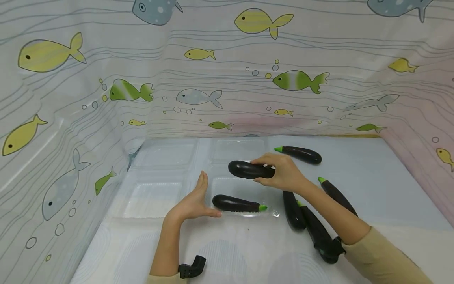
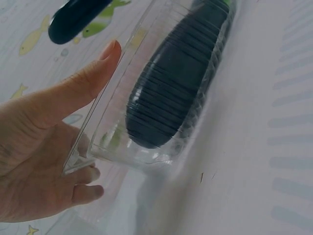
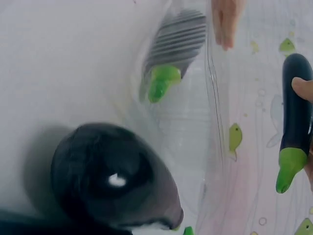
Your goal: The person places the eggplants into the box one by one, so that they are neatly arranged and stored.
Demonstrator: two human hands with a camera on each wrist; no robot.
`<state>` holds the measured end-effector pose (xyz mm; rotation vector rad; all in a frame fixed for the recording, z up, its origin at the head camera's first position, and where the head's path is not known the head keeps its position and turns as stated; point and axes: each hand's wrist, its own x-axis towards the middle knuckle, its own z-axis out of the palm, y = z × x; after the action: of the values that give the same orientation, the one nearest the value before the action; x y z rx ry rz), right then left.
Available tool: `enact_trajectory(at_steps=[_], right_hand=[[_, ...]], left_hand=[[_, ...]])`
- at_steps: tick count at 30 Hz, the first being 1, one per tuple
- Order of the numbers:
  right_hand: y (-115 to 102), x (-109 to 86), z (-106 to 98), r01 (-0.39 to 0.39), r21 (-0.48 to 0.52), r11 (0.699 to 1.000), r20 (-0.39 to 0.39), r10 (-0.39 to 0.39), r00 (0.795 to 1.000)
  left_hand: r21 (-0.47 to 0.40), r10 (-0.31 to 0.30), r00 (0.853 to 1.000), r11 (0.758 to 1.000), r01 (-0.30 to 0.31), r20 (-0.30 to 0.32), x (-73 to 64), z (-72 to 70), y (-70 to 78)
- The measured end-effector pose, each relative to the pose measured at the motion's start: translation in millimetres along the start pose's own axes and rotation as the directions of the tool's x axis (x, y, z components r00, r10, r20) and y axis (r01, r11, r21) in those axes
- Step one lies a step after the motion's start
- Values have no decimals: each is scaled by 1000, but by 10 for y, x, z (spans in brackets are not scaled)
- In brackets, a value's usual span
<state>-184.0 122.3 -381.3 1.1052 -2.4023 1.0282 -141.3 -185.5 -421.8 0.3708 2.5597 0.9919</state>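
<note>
My right hand (image 1: 283, 173) holds a dark eggplant (image 1: 244, 169) with a green stem (image 3: 292, 164) by its stem half, above a clear plastic tray (image 1: 241, 186). A second eggplant (image 1: 235, 204) lies lengthwise along the near side of that tray, its green tip to the right; the left wrist view shows it through the ribbed wall. At the tray's left end is my left hand (image 1: 191, 201), fingers extended and thumb spread apart. In the left wrist view the thumb (image 2: 105, 58) lies along the tray's rim, with the other fingers partly behind the clear plastic.
More clear trays stand left (image 1: 156, 197), far left (image 1: 163, 154) and behind (image 1: 237, 150). Loose eggplants lie to the right: one at the back (image 1: 301, 154), others (image 1: 293, 213) (image 1: 315, 228) (image 1: 337, 195) near my right forearm. A fish-patterned sheet (image 1: 227, 71) rises around the table.
</note>
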Motion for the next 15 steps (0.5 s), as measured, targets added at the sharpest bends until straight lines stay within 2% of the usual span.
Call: enact_trajectory(at_steps=[5, 15], right_hand=[[-60, 55, 123, 1, 24, 1000, 26, -1, 1000], [-122, 170, 350, -51, 54, 997, 98, 45, 994]], left_hand=[[-3, 1, 1000, 1000, -1, -1, -11, -2, 19], [17, 4, 1000, 1000, -4, 2, -18, -14, 25]])
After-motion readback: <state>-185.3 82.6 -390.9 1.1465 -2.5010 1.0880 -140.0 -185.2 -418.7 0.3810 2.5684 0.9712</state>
